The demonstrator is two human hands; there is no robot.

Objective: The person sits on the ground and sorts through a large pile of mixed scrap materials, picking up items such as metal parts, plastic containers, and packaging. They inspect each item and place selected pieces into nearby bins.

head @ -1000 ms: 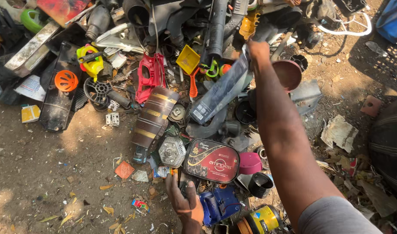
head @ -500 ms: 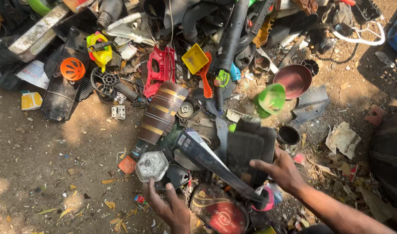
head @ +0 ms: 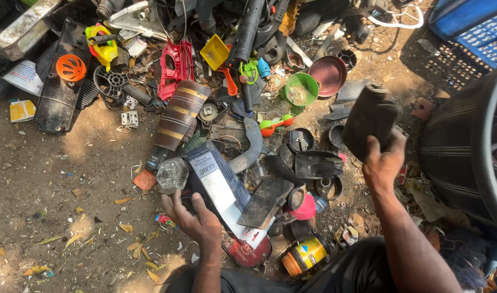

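My right hand (head: 384, 160) is raised above the scrap heap and grips a flat black plastic piece (head: 369, 120), holding it up to the right of the pile. My left hand (head: 193, 218) rests low on the pile with fingers spread, touching the near end of a long dark blue panel with a white label (head: 218, 182). A clear hexagonal lens (head: 172, 173) lies just above my left fingers. A black flat slab (head: 265, 201) lies across the panel to the right.
Mixed plastic scrap covers the dirt: a brown striped tube (head: 178, 115), red bracket (head: 175, 62), yellow scoop (head: 216, 52), green bowl (head: 301, 88), maroon bowl (head: 329, 75), yellow can (head: 305, 256). A large black tyre (head: 465, 152) stands right, a blue crate (head: 470, 27) behind it.
My right hand pulled the black piece off the pile and lifted it up to the right. My left hand shifted onto the blue panel, which now lies uncovered.
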